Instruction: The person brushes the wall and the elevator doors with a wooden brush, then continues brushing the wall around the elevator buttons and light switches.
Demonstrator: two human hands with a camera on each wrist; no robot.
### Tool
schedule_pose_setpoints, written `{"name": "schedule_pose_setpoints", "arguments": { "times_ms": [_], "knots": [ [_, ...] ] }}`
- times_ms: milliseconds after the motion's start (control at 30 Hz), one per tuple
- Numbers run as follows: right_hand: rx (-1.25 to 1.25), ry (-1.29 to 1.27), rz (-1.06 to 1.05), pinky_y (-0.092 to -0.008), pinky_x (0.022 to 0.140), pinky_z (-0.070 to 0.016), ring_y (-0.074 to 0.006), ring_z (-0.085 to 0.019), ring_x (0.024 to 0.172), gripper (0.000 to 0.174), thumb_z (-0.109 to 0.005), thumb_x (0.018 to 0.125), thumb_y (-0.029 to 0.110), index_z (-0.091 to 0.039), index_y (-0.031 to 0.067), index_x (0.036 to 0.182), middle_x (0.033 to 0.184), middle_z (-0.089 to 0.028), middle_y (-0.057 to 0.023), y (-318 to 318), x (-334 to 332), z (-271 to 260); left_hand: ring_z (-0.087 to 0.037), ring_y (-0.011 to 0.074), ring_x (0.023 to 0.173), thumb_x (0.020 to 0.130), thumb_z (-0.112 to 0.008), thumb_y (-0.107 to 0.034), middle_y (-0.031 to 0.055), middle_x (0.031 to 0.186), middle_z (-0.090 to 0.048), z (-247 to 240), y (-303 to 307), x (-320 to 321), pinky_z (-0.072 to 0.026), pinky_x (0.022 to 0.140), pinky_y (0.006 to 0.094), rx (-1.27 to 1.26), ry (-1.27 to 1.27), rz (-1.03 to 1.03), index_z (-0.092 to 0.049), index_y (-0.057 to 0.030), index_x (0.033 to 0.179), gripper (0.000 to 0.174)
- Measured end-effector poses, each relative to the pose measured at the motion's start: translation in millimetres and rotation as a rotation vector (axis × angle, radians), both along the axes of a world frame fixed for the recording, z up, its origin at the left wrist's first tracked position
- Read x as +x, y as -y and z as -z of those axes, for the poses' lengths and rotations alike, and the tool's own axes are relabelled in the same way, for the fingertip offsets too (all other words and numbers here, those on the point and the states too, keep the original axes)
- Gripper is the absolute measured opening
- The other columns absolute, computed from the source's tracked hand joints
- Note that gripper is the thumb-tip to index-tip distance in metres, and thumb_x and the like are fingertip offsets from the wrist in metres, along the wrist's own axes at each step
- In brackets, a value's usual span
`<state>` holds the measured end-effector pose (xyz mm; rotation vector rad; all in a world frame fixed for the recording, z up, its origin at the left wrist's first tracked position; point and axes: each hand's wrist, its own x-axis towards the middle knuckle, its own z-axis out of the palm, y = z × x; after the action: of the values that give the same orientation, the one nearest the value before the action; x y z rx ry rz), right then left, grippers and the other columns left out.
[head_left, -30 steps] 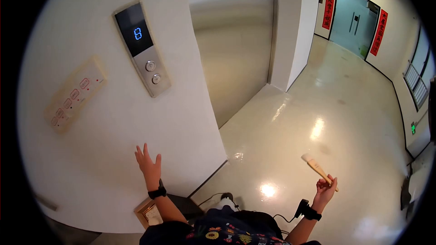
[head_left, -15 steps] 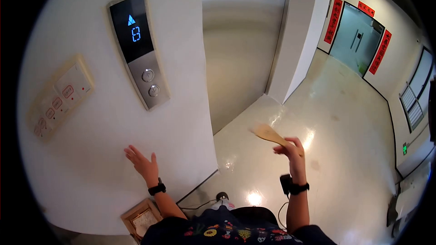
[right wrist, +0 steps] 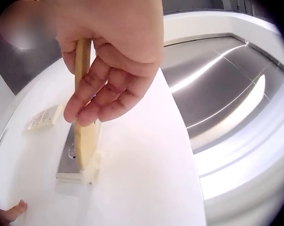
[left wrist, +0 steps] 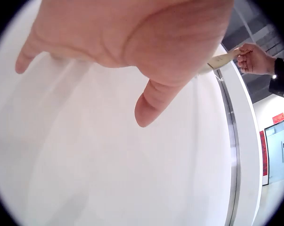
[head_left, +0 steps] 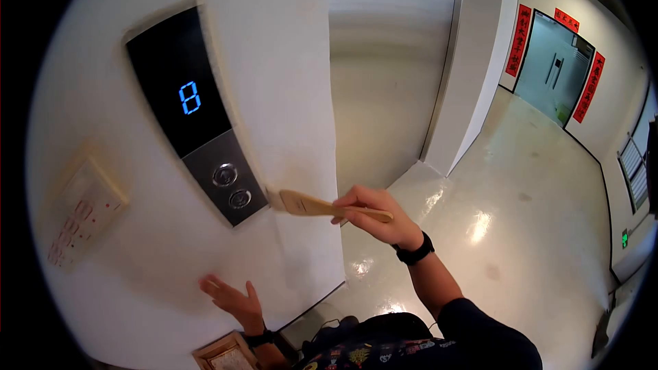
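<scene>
The brush (head_left: pixel 306 205) is pinched in the fingers of the right hand (head_left: pixel 384 218), just right of the button panel (head_left: pixel 195 120). The left hand (head_left: pixel 240 303) is held open, empty.

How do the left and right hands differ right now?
The left hand is empty; the right hand pinches the brush.
The left hand has its fingers extended, thumb apart; the right hand has them curled round the handle.
In the head view, the left hand sits lower than the right.
Shared: each has a black band at the wrist.
</scene>
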<state>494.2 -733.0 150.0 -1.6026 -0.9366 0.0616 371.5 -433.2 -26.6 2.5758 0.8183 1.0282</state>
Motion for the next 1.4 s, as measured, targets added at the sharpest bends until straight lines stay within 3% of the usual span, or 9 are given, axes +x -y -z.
{"name": "schedule_pose_setpoints", "arguments": {
  "times_ms": [200,333,433,567,600,700,1000,1133,1400],
  "knots": [
    [0.133,0.058,0.036,-0.0294,0.076,-0.0448,-0.0189,-0.06,0.089,0.019,-0.052,0.085,0.01,-0.054,0.0018,0.102,0.094,-0.064,-0.0121,13.7,20.5,18.8,-0.003,0.0351,0.135,0.083,-0.055,-0.035,0.0216,0.146,0.0,10.2,20.2,25.3,-0.0081,0.108,0.0454,0.037,0.355,0.164,-0.002,-0.002,0.14,0.084],
    [0.186,-0.134,0.072,-0.028,0.077,-0.0442,-0.0168,-0.059,0.091,0.021,-0.051,0.089,0.013,-0.052,0.0011,0.105,0.094,-0.063,-0.0094,42.9,50.0,56.3,0.0,0.0326,0.136,0.077,-0.054,-0.011,0.0195,0.146,0.005,-15.6,91.3,65.0,-0.0056,0.108,0.0422,-0.34,0.352,0.408,0.006,-0.0018,0.14,0.087],
    [0.505,-0.074,0.509,-0.0259,0.069,-0.0442,-0.012,-0.059,0.083,0.021,-0.051,0.089,0.014,-0.052,0.0022,0.107,0.093,-0.063,-0.0046,85.4,65.2,85.8,0.001,0.0322,0.136,0.072,-0.052,-0.003,0.0193,0.146,0.007,-22.1,140.6,94.3,-0.0039,0.109,0.0414,-0.346,0.305,0.55,0.008,-0.001,0.139,0.09],
    [0.399,-0.128,0.976,-0.0228,0.066,-0.0439,-0.0113,-0.059,0.077,0.021,-0.052,0.088,0.013,-0.052,0.0027,0.107,0.089,-0.064,-0.0069,190.9,93.6,125.6,-0.006,0.0348,0.135,0.072,-0.05,0.001,0.0214,0.146,-0.002,-15.3,200.1,129.4,-0.01,0.108,0.0414,-0.438,0.118,0.837,-0.008,0.0032,0.138,0.078],
    [0.372,-0.14,1.03,-0.0229,0.065,-0.0439,-0.0115,-0.059,0.075,0.021,-0.053,0.088,0.013,-0.053,0.0028,0.106,0.086,-0.064,-0.0069,220.0,96.1,131.1,-0.028,0.0359,0.129,0.074,-0.052,-0.001,0.0236,0.138,-0.029,-13.3,217.3,140.9,-0.024,0.104,0.0403,-0.392,0.128,0.92,-0.036,0.0042,0.128,0.057],
    [0.29,-0.174,1.22,-0.0237,0.062,-0.0441,-0.0125,-0.059,0.07,0.019,-0.054,0.086,0.013,-0.054,0.0038,0.103,0.078,-0.065,-0.0076,302.4,102.1,147.2,-0.049,0.0337,0.112,0.076,-0.054,-0.006,0.0202,0.118,-0.053,3.0,260.2,198.5,-0.0378,0.095,0.0376,-0.347,-0.217,1.363,-0.056,0.0005,0.112,0.036],
    [-0.008,-0.225,1.798,-0.0348,0.056,-0.0446,-0.0264,-0.06,0.063,0.018,-0.055,0.083,0.017,-0.054,0.0067,0.098,0.073,-0.063,-0.0126,513.7,45.5,205.6,-0.057,0.0311,0.094,0.079,-0.057,-0.009,0.0147,0.103,-0.061,-15.2,466.1,351.8,-0.0448,0.081,0.0368,-0.199,-0.213,1.566,-0.06,-0.0035,0.102,0.025],
    [-0.394,-0.43,1.86,-0.0396,0.061,-0.0463,-0.0349,-0.059,0.07,0.022,-0.057,0.082,0.024,-0.055,0.0088,0.099,0.076,-0.062,-0.0176,558.9,34.0,245.5,-0.056,0.0314,0.095,0.08,-0.056,-0.008,0.0155,0.103,-0.06,4.1,542.1,388.5,-0.0441,0.082,0.0364,-0.243,-0.125,1.67,-0.06,-0.0028,0.104,0.025],
    [-0.386,-0.829,1.45,-0.0332,0.067,-0.048,-0.0219,-0.063,0.074,0.031,-0.055,0.084,0.03,-0.058,0.0072,0.106,0.078,-0.065,-0.0131,565.2,55.6,357.7,-0.057,0.0318,0.09,0.079,-0.057,-0.008,0.016,0.099,-0.061,137.3,595.8,468.5,-0.0445,0.08,0.0357,-0.29,-0.398,1.769,-0.06,-0.0038,0.105,0.027]
  ]
}}
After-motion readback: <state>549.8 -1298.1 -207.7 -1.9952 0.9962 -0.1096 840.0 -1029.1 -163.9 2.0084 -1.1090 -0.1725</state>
